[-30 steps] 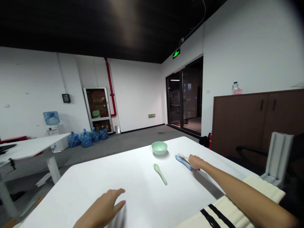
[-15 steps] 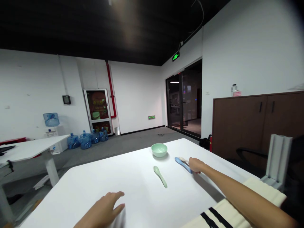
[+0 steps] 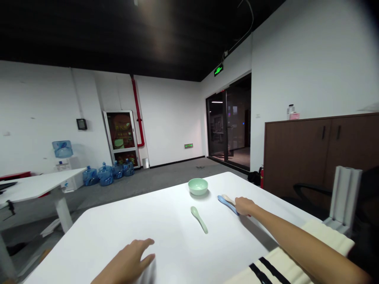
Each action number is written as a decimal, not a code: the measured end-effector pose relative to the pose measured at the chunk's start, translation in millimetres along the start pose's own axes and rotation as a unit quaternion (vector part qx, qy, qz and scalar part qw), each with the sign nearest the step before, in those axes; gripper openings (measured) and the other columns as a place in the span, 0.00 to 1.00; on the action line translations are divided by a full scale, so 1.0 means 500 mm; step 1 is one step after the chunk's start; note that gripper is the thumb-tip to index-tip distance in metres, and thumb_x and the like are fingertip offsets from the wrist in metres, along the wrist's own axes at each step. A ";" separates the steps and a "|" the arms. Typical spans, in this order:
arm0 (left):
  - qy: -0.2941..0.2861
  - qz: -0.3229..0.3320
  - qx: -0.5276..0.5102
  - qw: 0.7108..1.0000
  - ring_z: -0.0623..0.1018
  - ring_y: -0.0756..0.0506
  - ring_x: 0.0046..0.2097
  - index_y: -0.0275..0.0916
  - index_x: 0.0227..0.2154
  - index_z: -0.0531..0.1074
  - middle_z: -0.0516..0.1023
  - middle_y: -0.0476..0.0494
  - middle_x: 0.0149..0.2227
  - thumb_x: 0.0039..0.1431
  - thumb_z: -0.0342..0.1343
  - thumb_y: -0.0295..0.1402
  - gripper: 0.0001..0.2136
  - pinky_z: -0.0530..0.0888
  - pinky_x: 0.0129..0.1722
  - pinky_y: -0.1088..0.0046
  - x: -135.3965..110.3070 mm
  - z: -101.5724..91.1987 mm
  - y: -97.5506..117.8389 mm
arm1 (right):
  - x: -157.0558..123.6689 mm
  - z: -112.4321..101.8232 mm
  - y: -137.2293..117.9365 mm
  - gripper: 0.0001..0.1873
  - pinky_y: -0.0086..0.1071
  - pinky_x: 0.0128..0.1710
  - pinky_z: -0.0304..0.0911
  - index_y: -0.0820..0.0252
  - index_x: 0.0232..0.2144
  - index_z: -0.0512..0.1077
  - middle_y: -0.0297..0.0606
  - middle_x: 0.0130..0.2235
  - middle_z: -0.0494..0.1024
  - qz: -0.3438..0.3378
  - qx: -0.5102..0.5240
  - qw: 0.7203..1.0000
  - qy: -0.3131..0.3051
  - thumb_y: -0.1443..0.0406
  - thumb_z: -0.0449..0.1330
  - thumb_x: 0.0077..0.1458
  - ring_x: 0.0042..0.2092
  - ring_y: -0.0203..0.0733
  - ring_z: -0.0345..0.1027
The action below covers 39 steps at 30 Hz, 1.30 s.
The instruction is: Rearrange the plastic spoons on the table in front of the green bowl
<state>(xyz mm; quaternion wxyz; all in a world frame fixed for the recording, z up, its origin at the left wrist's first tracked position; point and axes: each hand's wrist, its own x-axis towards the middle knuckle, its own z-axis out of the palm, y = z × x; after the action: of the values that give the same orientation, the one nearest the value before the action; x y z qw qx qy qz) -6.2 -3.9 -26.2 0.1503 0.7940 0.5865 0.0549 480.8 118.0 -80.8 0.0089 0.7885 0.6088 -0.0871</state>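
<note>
On a white rectangular table [image 3: 166, 240], a pale green ceramic bowl [image 3: 198, 186] stands upright toward the far edge. Nearer the person, a pale green ceramic soup spoon [image 3: 199, 219] lies flat, its scoop pointing away and its handle slanting toward the person and to the right. To its right, well apart, a blue spoon [image 3: 227, 205] lies with its wide end pointing away and left, its long axis running down to the right, and a cream spoon [image 3: 228, 199] lies alongside it, touching or nearly touching. Nothing stands between these spoons and the right hand [image 3: 244, 206], which reaches across the table from the lower right. Its fingers are curled together over the near ends of both spoons, though whether it is clamped on them cannot be told. The left hand [image 3: 127, 260] is open, palm down, with its fingers slightly apart, at the near edge of the view; it holds nothing and is nearest the green spoon, well short of it. A cream cloth with black stripes [image 3: 274, 268] lies below the right forearm, and a brown wooden cabinet [image 3: 296, 157] stands beyond the table.
</note>
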 end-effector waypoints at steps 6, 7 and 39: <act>0.001 0.001 0.003 1.000 0.70 0.38 0.55 0.49 0.54 0.66 0.72 0.44 0.54 0.55 0.44 0.54 0.27 0.65 0.54 0.61 0.002 0.004 -0.003 | 0.000 0.001 -0.002 0.14 0.38 0.33 0.64 0.68 0.37 0.74 0.48 0.28 0.76 0.004 -0.012 1.000 -0.021 0.70 0.56 0.46 0.32 0.49 0.74; 0.000 0.000 0.002 1.000 0.70 0.38 0.55 0.49 0.54 0.66 0.72 0.44 0.54 0.55 0.44 0.54 0.27 0.65 0.54 0.61 0.002 0.003 -0.002 | 0.001 0.001 -0.001 0.14 0.38 0.33 0.64 0.68 0.37 0.74 0.48 0.28 0.76 0.003 -0.012 1.000 -0.022 0.71 0.57 0.46 0.32 0.50 0.74; 0.003 -0.003 -0.001 1.000 0.70 0.38 0.55 0.49 0.53 0.67 0.72 0.44 0.54 0.55 0.45 0.53 0.26 0.65 0.54 0.61 -0.003 -0.002 0.003 | 0.009 0.025 -0.025 0.16 0.33 0.34 0.60 0.58 0.44 0.69 0.45 0.40 0.75 -0.088 -0.019 0.994 0.063 0.63 0.55 0.51 0.40 0.48 0.71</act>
<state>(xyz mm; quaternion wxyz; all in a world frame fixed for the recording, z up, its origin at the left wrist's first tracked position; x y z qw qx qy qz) -5.4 -5.4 -24.6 0.1490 0.7922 0.5890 0.0576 468.0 124.0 -92.6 -0.0219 0.7357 0.6764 -0.0261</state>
